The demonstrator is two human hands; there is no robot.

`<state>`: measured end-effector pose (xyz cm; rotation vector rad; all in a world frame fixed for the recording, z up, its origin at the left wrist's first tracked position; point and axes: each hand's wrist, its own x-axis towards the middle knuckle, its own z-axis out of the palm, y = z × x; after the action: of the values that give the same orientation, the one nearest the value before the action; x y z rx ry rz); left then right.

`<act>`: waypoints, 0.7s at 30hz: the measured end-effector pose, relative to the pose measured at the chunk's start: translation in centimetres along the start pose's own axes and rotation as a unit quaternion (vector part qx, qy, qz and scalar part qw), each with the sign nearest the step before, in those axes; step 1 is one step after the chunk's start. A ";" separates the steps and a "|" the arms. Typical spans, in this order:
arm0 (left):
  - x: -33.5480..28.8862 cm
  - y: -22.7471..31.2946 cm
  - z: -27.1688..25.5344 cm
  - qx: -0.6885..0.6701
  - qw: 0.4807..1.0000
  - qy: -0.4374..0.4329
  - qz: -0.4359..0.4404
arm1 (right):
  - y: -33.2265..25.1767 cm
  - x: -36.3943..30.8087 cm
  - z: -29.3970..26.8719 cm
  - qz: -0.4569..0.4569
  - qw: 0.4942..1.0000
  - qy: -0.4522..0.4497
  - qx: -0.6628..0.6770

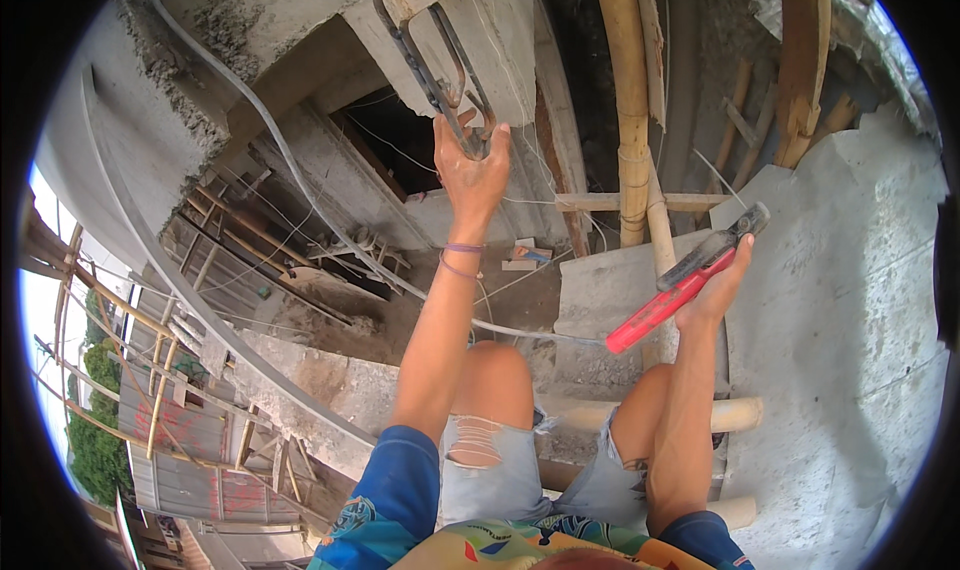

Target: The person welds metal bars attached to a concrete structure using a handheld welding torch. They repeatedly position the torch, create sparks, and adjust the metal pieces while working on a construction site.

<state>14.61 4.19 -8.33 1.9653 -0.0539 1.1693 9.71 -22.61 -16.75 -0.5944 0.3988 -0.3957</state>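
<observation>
My left hand (470, 178) is raised at the top centre, its fingers closed around the lower end of dark, bent steel rebar (415, 58) that sticks out of a concrete beam. In my right hand (712, 292), off to the right, is a welding electrode holder (660, 308) with a red handle and a grey head. A thin welding rod (718, 178) juts up and left from its head. The grey cable (352, 245) runs from the handle's end toward the upper left. The holder is apart from the rebar.
Bamboo poles (630, 100) stand upright ahead, near a wooden crosspiece (640, 202). A large grey sheet (830, 330) fills the right side. Rough concrete (160, 120) hangs at the upper left. Bamboo scaffolding (155, 370) and metal sheeting (215, 475) lie below left, beyond a concrete ledge (320, 390).
</observation>
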 end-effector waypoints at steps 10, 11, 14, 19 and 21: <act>1.1 -0.9 -1.0 -0.150 0.985 -0.078 0.028 | 0.0 0.9 -0.7 -0.009 1.000 -0.020 -0.009; 1.0 -0.9 -1.0 -0.149 0.985 -0.079 0.021 | 0.1 0.9 -0.7 -0.019 0.999 -0.027 -0.011; 0.7 -0.7 -0.9 -0.159 0.984 -0.065 0.040 | 0.3 0.8 -0.7 -0.003 0.999 -0.036 -0.005; 0.1 -0.4 -0.3 -0.190 0.981 -0.036 0.017 | 0.4 0.8 -0.7 -0.013 0.999 -0.035 -0.015; 0.0 -0.5 0.0 -0.194 0.981 -0.020 0.012 | 0.4 0.8 -0.7 -0.009 0.999 -0.034 -0.015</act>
<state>14.82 4.48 -8.60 1.6446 -0.3047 1.0443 10.20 -23.00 -17.75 -0.6391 0.3348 -0.3860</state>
